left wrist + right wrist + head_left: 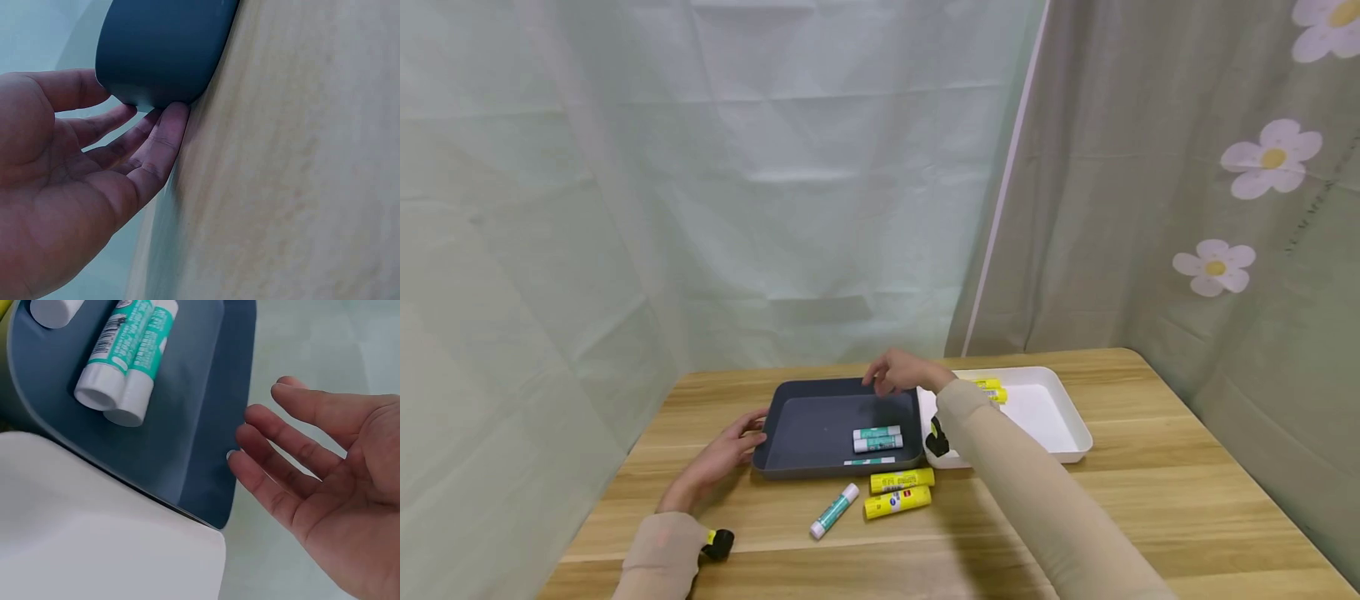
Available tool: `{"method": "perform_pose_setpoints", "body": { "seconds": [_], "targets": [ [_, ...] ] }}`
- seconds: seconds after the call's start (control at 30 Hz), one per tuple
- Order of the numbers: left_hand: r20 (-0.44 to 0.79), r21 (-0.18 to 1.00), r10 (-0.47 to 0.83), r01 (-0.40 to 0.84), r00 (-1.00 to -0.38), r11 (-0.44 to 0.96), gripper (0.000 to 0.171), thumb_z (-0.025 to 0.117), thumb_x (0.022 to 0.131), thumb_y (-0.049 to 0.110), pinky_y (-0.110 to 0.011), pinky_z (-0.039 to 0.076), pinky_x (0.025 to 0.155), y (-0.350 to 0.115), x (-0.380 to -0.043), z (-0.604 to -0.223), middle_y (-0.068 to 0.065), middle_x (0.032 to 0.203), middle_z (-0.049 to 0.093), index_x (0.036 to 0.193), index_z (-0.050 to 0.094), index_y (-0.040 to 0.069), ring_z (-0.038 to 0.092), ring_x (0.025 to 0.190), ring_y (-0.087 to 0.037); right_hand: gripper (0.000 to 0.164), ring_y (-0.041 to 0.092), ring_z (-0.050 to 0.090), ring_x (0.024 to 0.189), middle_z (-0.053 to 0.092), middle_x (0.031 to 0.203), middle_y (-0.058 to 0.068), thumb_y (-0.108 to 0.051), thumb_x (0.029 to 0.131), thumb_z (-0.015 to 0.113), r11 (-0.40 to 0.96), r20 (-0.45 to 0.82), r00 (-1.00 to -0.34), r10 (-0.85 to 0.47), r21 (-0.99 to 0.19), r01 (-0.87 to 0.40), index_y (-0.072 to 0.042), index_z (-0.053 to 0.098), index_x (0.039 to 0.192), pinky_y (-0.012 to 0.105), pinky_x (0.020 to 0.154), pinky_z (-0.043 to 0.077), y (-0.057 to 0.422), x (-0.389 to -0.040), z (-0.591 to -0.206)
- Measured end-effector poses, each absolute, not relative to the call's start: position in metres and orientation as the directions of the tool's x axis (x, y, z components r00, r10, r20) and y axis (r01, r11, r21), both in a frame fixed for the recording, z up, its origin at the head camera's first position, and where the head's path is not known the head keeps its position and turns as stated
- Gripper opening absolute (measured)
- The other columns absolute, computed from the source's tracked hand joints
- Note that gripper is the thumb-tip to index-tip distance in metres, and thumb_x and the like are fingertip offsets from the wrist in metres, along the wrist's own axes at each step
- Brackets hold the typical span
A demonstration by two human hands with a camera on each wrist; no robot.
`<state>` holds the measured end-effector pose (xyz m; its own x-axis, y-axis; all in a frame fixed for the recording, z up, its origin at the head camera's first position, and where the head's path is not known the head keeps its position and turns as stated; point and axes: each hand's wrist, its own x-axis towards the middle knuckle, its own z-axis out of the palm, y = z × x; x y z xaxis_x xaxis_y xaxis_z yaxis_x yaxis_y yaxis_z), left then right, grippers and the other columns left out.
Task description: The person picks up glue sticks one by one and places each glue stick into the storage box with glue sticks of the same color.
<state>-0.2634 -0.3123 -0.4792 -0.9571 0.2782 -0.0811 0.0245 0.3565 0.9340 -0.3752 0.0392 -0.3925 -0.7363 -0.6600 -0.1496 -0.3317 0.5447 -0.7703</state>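
My left hand [734,450] touches the outer left wall of a dark grey tray [805,472], its fingertips [172,119] against the tray's rounded corner. Three white-and-green glue sticks [877,443] lie in the tray's right part. Over the tray's back right corner is my right hand [901,372], fingers loosely bent and nothing in them. In the right wrist view those fingers [269,481] overlap the tray's far rim. In front of the tray, another white-and-green glue stick [834,511] lies slanted on the table.
Two yellow glue sticks [898,502] lie on the wooden table [760,558] before the dark tray. A white tray [1060,417] stands against the dark tray's right side with yellow glue sticks [996,395] in it, partly behind my right sleeve. Curtains [820,208] hang behind the table.
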Motion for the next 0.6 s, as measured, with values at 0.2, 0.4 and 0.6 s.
{"method": "perform_pose_setpoints", "body": {
  "seconds": [0.2,0.4,0.6],
  "targets": [
    [-0.089,0.932,0.265,0.014,-0.960,0.362,0.061,0.046,0.111,0.011,-0.057,0.043,0.110,-0.312,-0.263,-0.480,-0.038,0.159,0.023,0.163,0.018,-0.005,0.037,0.142,-0.053,0.034,0.016,0.068,0.091,0.075,0.111,0.015,0.007,0.094,0.063,0.522,-0.137,-0.728,-0.672,-0.785,-0.334,0.002,0.071,0.127,0.049,0.091,0.057,0.044,-0.375,-0.388],
    [-0.084,0.934,0.267,0.017,-0.960,0.357,0.060,0.046,0.111,0.012,-0.058,0.042,0.110,-0.311,-0.265,-0.481,-0.038,0.158,0.023,0.163,0.018,-0.004,0.036,0.142,-0.053,0.033,0.016,0.069,0.092,0.074,0.114,0.014,0.005,0.094,0.065,0.490,-0.104,-0.701,-0.706,-0.786,-0.377,-0.001,0.072,0.126,0.053,0.092,0.056,0.054,-0.369,-0.383],
    [-0.078,0.935,0.271,0.024,-0.959,0.354,0.060,0.045,0.111,0.011,-0.060,0.040,0.111,-0.309,-0.266,-0.481,-0.038,0.158,0.023,0.163,0.018,-0.004,0.035,0.143,-0.053,0.036,0.020,0.070,0.102,0.073,0.117,0.014,0.003,0.095,0.067,0.460,-0.083,-0.665,-0.742,-0.785,-0.416,-0.002,0.071,0.130,0.041,0.089,0.058,0.065,-0.359,-0.372]
  ]
}}
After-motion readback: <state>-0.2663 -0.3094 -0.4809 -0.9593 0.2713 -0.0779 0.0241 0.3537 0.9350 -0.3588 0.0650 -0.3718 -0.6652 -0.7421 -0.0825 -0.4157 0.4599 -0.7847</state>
